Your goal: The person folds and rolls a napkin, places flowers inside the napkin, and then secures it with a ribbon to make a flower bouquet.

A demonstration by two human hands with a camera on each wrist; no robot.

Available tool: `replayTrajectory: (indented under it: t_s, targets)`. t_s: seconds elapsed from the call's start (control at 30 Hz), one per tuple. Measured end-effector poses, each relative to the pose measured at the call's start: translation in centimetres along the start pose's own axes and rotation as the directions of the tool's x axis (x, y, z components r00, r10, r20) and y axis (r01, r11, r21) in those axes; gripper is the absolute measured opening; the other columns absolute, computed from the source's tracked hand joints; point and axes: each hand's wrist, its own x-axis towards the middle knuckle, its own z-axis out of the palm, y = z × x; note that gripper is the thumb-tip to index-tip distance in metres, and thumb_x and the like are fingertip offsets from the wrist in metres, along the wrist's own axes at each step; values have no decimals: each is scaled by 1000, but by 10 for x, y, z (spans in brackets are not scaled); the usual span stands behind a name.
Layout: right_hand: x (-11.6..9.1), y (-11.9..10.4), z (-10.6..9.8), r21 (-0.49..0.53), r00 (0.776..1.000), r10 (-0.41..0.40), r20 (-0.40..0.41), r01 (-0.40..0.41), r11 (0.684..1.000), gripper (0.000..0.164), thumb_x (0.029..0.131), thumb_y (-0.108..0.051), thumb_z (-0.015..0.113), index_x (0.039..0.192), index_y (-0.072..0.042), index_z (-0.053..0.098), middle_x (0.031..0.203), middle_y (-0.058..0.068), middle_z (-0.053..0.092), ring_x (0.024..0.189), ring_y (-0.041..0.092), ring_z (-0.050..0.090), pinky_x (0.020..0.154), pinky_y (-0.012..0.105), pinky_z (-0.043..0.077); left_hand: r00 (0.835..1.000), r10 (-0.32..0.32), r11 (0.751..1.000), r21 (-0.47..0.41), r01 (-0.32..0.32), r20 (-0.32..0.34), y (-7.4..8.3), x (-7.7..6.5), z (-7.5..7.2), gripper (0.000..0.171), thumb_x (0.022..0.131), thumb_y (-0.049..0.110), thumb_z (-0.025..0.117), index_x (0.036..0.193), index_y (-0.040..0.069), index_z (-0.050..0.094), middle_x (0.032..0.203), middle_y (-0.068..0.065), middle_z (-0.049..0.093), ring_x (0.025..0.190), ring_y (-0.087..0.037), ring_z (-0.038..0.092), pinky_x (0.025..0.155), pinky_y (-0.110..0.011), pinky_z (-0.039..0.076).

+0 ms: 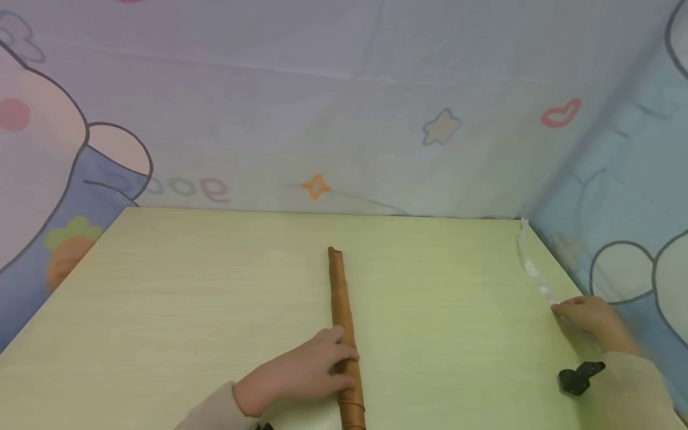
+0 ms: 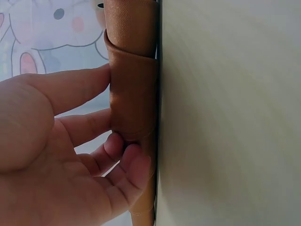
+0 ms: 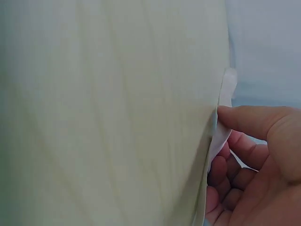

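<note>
A long, thin roll of brown, satiny material (image 1: 338,286), wound in overlapping spiral turns, lies lengthwise on the pale table. My left hand (image 1: 303,370) holds it near its lower visible part. Up close in the left wrist view, thumb and fingertips meet the side of the brown roll (image 2: 134,89). On the right, my right hand (image 1: 593,322) pinches the near end of a white ribbon-like strip (image 1: 531,269), which curves back to the table's far right corner. The right wrist view shows the white strip (image 3: 227,89) between thumb and fingers at the table edge.
The pale wood-look table top (image 1: 188,286) reaches back to a cartoon-printed cloth backdrop (image 1: 333,119). Another printed cloth (image 1: 634,179) stands along the right side. A small black device (image 1: 577,379) sits at the right sleeve.
</note>
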Motion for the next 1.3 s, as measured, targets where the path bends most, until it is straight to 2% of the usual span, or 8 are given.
replayTrajectory:
  t_s: [0.17,0.33,0.53,0.77,0.97,1.13,1.3]
  targets:
    - [-3,-29,14,42,994,-83,-66,86,995,55,96,-39,50,112,14,56,109,31,58,94,39,56,75,43,47,1000,-2,1000,-17,2,-5,-4,-2,1,35,90,24,68,119,6,66,85,5,35,78,-6,35,66,-18,34]
    - [-12,-68,27,76,974,-203,-101,211,975,37,96,-31,55,100,5,60,92,12,64,79,19,53,67,32,43,1000,-28,998,-63,28,-1,-6,-4,0,35,90,26,68,121,9,65,88,3,38,78,-7,37,66,-19,37]
    - [-32,-115,34,174,929,-361,-84,370,913,28,96,-25,58,99,3,57,80,7,65,67,14,52,60,28,43,999,-52,995,-85,52,-1,-6,-4,-2,37,90,27,68,123,11,64,90,2,39,79,-8,38,66,-19,38]
    - [-47,-157,46,248,888,-460,-28,452,857,24,94,-24,62,98,0,60,70,7,59,59,13,47,57,27,40,998,-56,995,-90,53,-32,-8,-4,-4,37,90,26,68,122,8,63,91,0,40,81,-10,38,66,-21,38]
    - [-63,-189,54,297,803,-593,69,551,780,19,96,-21,60,97,-2,60,70,2,55,60,11,49,57,27,44,996,-62,996,-68,57,-63,-8,-5,-8,39,91,26,67,125,8,62,90,2,38,81,-11,38,66,-21,37]
    - [-75,-211,58,324,723,-675,147,609,724,15,96,-18,59,96,-3,62,69,-3,51,57,6,43,53,25,40,994,-27,998,-54,21,-106,-5,-6,-17,40,93,24,64,128,7,59,95,-1,42,83,-12,39,70,-23,38]
    - [-87,-230,60,325,641,-743,193,673,665,12,96,-20,59,96,-9,65,66,-7,46,55,3,35,52,24,35,986,34,998,-52,-43,-161,-2,-7,-26,42,95,27,61,131,7,57,97,-3,45,88,-15,41,75,-25,38]
